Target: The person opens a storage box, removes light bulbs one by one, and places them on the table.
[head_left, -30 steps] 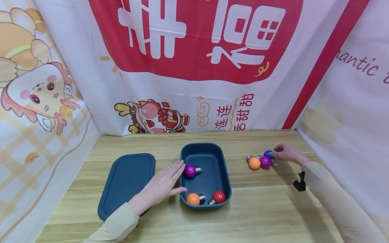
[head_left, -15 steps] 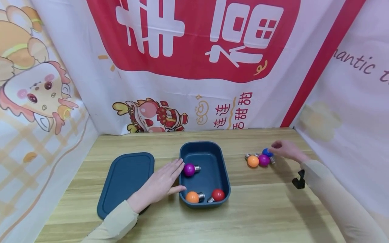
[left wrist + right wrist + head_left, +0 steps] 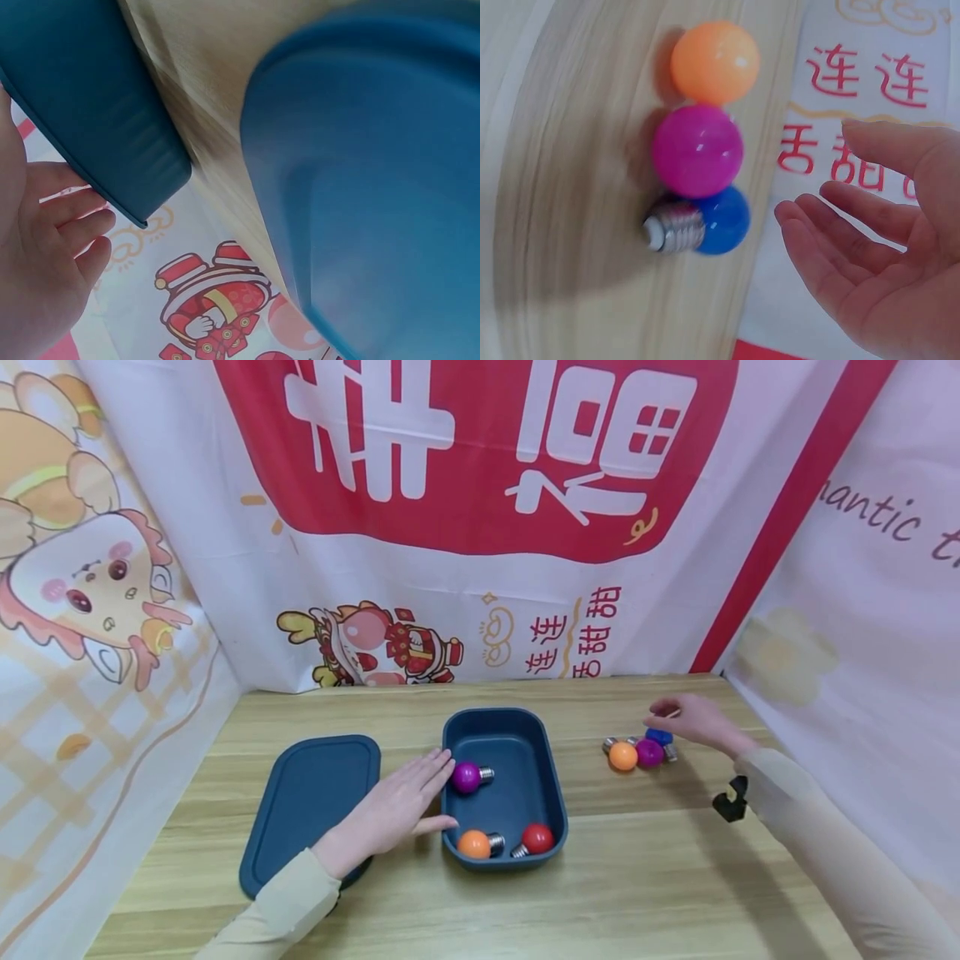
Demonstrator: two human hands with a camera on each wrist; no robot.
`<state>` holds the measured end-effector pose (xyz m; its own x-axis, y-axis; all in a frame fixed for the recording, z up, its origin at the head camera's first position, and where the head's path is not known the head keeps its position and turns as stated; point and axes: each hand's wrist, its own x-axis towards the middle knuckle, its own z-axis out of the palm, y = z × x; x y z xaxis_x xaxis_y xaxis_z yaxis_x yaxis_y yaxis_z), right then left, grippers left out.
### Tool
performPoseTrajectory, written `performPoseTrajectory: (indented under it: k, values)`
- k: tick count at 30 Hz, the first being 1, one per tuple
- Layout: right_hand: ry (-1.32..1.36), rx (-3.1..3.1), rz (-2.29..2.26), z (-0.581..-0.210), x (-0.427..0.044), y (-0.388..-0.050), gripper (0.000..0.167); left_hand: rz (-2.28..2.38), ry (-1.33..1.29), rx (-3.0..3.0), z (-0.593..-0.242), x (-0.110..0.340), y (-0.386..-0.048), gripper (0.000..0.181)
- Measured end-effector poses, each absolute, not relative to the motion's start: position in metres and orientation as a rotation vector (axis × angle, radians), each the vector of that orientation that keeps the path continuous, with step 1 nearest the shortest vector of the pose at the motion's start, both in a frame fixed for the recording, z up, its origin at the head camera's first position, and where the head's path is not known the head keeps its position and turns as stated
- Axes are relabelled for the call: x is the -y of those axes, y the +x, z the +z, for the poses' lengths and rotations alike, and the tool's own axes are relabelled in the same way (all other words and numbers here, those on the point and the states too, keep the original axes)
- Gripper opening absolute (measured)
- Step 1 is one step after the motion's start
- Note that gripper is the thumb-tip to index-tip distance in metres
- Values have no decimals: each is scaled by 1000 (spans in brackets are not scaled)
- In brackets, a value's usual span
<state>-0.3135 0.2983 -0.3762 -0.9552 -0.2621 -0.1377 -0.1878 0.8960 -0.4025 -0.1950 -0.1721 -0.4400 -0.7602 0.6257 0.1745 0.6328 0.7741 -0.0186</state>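
In the head view, my left hand (image 3: 390, 807) lies with straight fingers against the left rim of a dark blue box (image 3: 551, 777). Inside the box are a purple bulb (image 3: 467, 777), an orange bulb (image 3: 474, 844) and a red bulb (image 3: 537, 838). My right hand (image 3: 693, 720) hovers over another group of bulbs on the table, its fingers loosely bent and holding nothing. That group has an orange bulb (image 3: 715, 62), a purple bulb (image 3: 698, 151) and a blue bulb (image 3: 724, 223), close together. The right wrist view shows a gap between fingers and bulbs.
A dark blue lid (image 3: 315, 810) lies flat on the wooden table (image 3: 630, 893), left of the box and partly under my left forearm. Printed cloth (image 3: 480, 543) hangs behind the table and along both sides. A black clip-like piece (image 3: 731, 800) shows by my right sleeve.
My right hand has moved slightly up and left, away from the blue bulb its fingers were at. My left hand stays at the box rim. The bulbs look unmoved.
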Motion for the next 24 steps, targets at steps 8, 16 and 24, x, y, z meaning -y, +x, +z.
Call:
performPoseTrajectory:
  k: [8, 16, 24]
  values:
    - [-399, -2864, -554, -366, -272, -309, 57, -36, -992, 2784, -440, 173, -196, 85]
    - [-566, -2852, -605, -359, -242, -303, 45, -28, -984, 2780, -440, 174, -196, 86]
    - [-663, -2800, -654, -356, -214, -297, 41, -67, -990, 2774, -440, 174, -196, 85]
